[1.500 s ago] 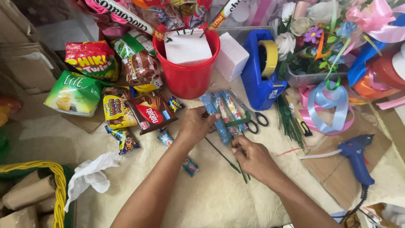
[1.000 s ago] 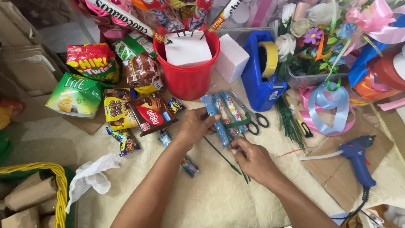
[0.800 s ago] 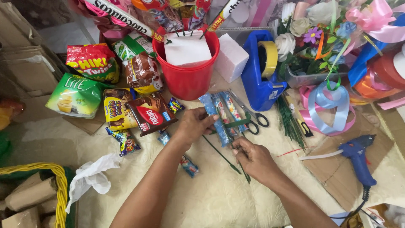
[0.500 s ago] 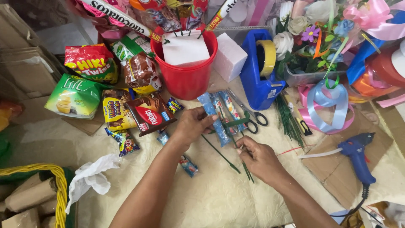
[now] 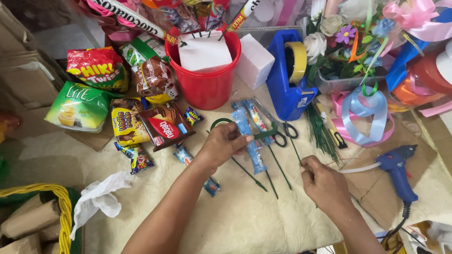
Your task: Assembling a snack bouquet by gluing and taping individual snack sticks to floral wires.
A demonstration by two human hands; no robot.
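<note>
Gripping a long blue candy packet [image 5: 248,141] near the middle of the table [image 5: 263,221], the left hand [image 5: 221,146] closes its fingers round the packet's upper part. The right hand [image 5: 325,181] pinches a thin green wire stem [image 5: 295,151] just beside it. Scissors [image 5: 278,128] lie behind, before the blue tape dispenser [image 5: 288,89] and red bucket [image 5: 207,84] towards the far edge.

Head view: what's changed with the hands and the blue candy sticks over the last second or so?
The right hand has drifted right, away from the stick bundle, pinching a thin green stem. The left hand still presses the blue candy sticks on the table. Red bucket, tape dispenser, scissors, glue gun and snack packets are unmoved.
</note>
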